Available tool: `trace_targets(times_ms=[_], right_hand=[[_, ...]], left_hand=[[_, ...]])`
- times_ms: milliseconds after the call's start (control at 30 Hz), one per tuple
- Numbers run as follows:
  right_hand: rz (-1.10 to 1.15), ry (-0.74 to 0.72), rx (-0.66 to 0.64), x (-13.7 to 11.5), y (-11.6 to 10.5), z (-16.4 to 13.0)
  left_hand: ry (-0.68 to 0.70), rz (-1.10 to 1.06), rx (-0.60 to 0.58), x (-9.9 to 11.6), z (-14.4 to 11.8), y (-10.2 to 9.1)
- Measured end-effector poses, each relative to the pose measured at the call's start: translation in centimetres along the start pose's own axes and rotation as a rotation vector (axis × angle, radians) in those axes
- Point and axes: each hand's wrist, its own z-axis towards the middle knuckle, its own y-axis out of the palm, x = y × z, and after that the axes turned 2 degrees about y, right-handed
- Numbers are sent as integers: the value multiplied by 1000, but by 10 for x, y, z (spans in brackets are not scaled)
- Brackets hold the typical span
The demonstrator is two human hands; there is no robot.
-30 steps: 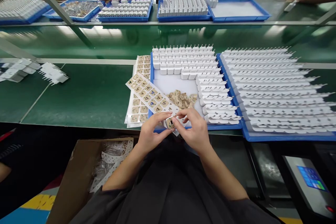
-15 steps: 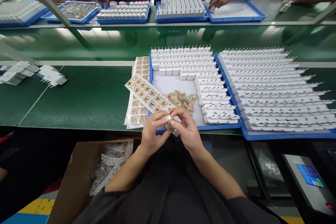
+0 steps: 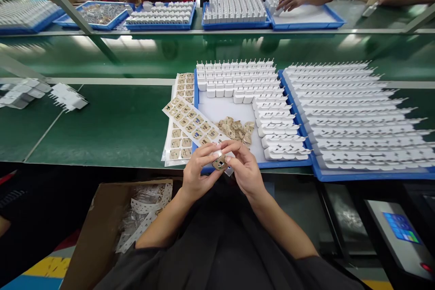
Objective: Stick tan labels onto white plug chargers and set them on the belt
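Note:
A white plug adapter (image 3: 219,162), its end face covered by a tan sticker with dark openings, is held between my two hands near the tray's front edge. My left hand (image 3: 200,171) closes round its left side. On the other side, my right hand (image 3: 245,170) grips it, the thumb at the face's right edge. Just beyond lies a strip of tan stickers (image 3: 193,120), resting across the blue tray's left rim and a stack of sticker sheets (image 3: 176,147). Loose tan pieces (image 3: 234,128) are heaped on the white tray lining (image 3: 217,108). Rows of white plug adapters (image 3: 276,120) stand around them.
A second blue tray (image 3: 374,176) packed with adapters adjoins on the right. More adapters (image 3: 68,98) lie on the green bench at left. Below stands a cardboard box (image 3: 98,222) with backing scraps. Across the bench, co-workers' hands (image 3: 292,0) are at trays beyond a metal rail (image 3: 217,32).
My right thumb has slid from the middle of the adapter's face to its right edge, so more of the sticker shows. A co-worker's hand opposite has shifted slightly.

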Motion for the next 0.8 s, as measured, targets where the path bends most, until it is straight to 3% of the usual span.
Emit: trace_targets(times_ms=[133,267,400,433,500,567,700,800], right_hand=[[-173,-66,-41,-5,-9,3],[-505,-325,33,-13,-13,4],[-442,-442,-200,-16,-20,3],[-399,-418,-176,-15,-24,4],[-410,-325,4,-12,-34,9],[-575,-236,174,-7,-45,19],[-977,-289,221,2,-56,34],[-1081,-391,186,7,-48,39]], left_hand=[[-76,-20,-29,1,-2,-2],[-215,-41,-23,3,-4,-3],[-454,-107,-1,3,-3,-7],[-493,-107,8,2,-2,-9],[-544,-90,14,1,-1,-14],[-569,-63,16,-2,-1,-20],[-603,87,83,-12,0,-45],[-636,376,132,-29,6,-76]])
